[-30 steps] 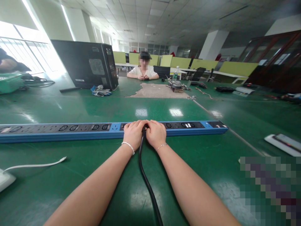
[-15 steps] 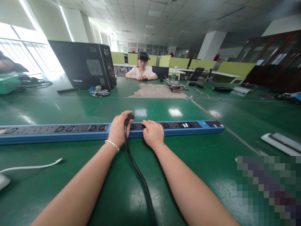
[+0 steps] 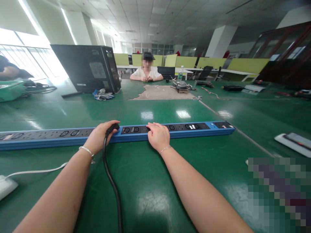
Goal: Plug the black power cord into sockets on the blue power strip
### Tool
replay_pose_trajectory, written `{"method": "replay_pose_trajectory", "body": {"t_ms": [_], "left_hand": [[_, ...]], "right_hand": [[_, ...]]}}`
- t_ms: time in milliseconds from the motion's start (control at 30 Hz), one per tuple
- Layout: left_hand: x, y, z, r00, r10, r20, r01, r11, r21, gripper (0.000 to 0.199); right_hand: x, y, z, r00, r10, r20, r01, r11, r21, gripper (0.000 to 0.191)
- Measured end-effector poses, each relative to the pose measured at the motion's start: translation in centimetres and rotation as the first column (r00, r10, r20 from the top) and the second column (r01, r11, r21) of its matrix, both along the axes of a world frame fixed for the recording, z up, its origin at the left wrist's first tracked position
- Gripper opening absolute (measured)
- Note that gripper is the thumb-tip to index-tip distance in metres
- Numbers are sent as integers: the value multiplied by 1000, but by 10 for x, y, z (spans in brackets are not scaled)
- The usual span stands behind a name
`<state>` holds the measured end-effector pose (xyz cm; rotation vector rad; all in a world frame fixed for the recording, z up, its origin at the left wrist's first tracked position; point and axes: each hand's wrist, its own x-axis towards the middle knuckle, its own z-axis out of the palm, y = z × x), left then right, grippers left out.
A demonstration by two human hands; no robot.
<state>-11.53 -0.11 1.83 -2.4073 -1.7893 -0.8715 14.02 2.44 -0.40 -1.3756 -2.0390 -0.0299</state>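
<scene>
A long blue power strip (image 3: pixel 131 137) with black socket panels lies across the green table. My left hand (image 3: pixel 100 137) is closed around a black power plug (image 3: pixel 113 127), just above the strip left of its middle. From that plug a thick black cable (image 3: pixel 112 181) runs down toward the near edge of the view. My right hand (image 3: pixel 159 136) grips the strip right of the middle, its fingers curled over the top face. Several sockets (image 3: pixel 131 129) show between the two hands. Whether the plug touches a socket is hidden by my left hand.
Behind the strip stand a black computer case (image 3: pixel 94 69) and blue-white gloves (image 3: pixel 103 94). A person (image 3: pixel 146 72) sits across the table. A white cable (image 3: pixel 36 171) lies near left, a phone-like dark slab (image 3: pixel 300 140) at right. A bottle (image 3: pixel 180 74) stands farther back.
My left hand has moved left along the strip with the plug and its cable, uncovering sockets. My right hand stays in about the same place on the strip.
</scene>
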Motion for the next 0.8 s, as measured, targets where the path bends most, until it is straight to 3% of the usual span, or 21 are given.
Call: {"method": "replay_pose_trajectory", "body": {"t_ms": [533,800], "left_hand": [[4,0,6,995,96,16,-95,993,-65,49],[0,0,8,999,39,34,-33,985,-167,51]], "right_hand": [[0,0,0,1000,-3,4,3,1000,11,35],[1,1,-2,1000,3,8,-3,1000,29,36]]}}
